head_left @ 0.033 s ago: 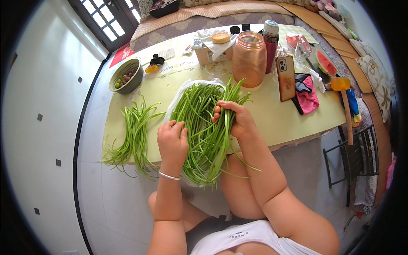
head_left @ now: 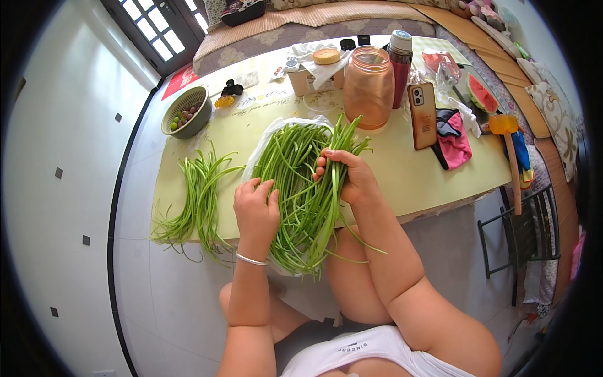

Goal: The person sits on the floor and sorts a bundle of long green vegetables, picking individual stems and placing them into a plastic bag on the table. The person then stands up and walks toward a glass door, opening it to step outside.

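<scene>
- Two bare hands work at the near edge of the yellow-green table (head_left: 433,182), over a big heap of green stalks (head_left: 300,188) lying on a white plastic bag (head_left: 267,135).
- The left hand (head_left: 256,212) rests palm-down on the heap's 9 o'clock flank, fingers loosely curled and pressing on stalks; whether any stalk is actually pinched I cannot tell. A thin bracelet (head_left: 250,259) sits on its wrist.
- The right hand (head_left: 347,177), at the heap's 3 o'clock side, is closed around a small bunch of stalks, their tips fanning out toward 12 o'clock beyond the fingers.
- The step in hand looks like sorting: a handful is being pulled free of the heap. The next move probably calls for the left hand to pin the heap down so the bunch comes away without dragging tangled stalks off the table edge.
- At 9 o'clock of the left hand, well apart, lies a thinner pile of sorted stalks (head_left: 198,195).
- Farther off, at 12 o'clock of the right hand, stands an orange plastic jar (head_left: 369,85), a phone (head_left: 422,116) leaning beside it.
- At the far 10 o'clock corner sits a green colander (head_left: 186,113) holding small fruit.
</scene>
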{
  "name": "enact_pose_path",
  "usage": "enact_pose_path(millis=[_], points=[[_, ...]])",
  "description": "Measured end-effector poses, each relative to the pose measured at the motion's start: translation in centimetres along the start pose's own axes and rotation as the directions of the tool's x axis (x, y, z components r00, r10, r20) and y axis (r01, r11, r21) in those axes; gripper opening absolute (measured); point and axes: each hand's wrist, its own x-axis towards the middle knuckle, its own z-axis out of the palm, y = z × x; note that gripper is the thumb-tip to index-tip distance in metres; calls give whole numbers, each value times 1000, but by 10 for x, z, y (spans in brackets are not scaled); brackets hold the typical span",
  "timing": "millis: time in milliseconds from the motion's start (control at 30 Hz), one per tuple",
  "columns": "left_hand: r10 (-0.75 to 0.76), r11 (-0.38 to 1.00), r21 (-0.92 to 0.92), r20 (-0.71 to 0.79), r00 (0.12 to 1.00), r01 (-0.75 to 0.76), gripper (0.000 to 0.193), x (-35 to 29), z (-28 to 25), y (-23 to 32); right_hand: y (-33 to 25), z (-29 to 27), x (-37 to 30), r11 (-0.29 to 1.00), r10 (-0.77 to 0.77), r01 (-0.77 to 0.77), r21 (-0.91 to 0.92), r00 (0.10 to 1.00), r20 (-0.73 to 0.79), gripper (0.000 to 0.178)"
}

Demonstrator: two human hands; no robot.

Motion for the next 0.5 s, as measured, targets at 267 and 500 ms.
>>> enact_pose_path(millis=[267, 500], points=[[-15, 964, -262, 85, 996, 37, 20, 0, -7, 21, -2, -5, 1, 999, 23, -24, -32, 999, -32, 19], [50, 888, -459, 139, 989, 19, 24, -7, -19, 55, 0, -8, 3, 999, 40, -40, -25, 999, 16, 19]])
